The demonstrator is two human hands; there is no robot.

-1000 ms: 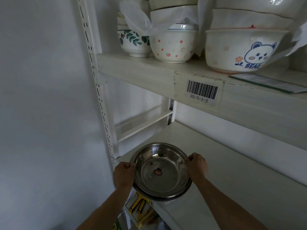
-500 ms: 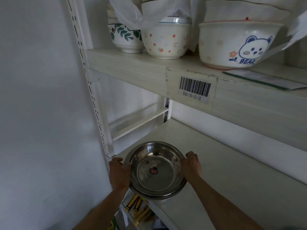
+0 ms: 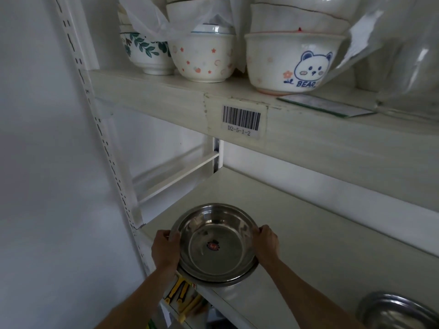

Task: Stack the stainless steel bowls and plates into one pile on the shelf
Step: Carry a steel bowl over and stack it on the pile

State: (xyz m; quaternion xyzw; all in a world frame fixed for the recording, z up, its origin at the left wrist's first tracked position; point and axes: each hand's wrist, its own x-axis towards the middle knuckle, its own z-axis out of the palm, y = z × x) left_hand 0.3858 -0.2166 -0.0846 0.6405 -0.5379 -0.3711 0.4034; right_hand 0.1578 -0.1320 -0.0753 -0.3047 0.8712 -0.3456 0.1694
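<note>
Low in the centre of the frame, a stack of stainless steel bowls (image 3: pixel 215 245) sits at the front left corner of the lower shelf (image 3: pixel 297 233), its near edge overhanging the shelf lip slightly. The top bowl is nested in at least one more, whose rim shows beneath it along the bottom and left. A small red sticker (image 3: pixel 213 246) marks the inside bottom of the top bowl.

The left hand (image 3: pixel 166 250) wraps the stack's left rim, fingers curled over the edge, its grip closed on the bowls. The right hand (image 3: pixel 267 243) holds the right rim in the same way, fingers closed against the metal. Both forearms rise from the bottom of the frame.

At the lower right corner, another steel bowl (image 3: pixel 396 312) lies on the same shelf, well apart from the stack and partly cut off by the frame edge.

Across the top, the upper shelf (image 3: pixel 154 91) carries ceramic bowls: one with green leaves (image 3: pixel 147 53), one with small stars (image 3: pixel 202 60) and one with a blue bear (image 3: pixel 292 62), each with more bowls stacked on it. A barcode label (image 3: pixel 241 121) reading D2-5-1-2 is stuck on the shelf's front edge. A white perforated upright (image 3: pixel 104 143) runs down the left side.
</note>
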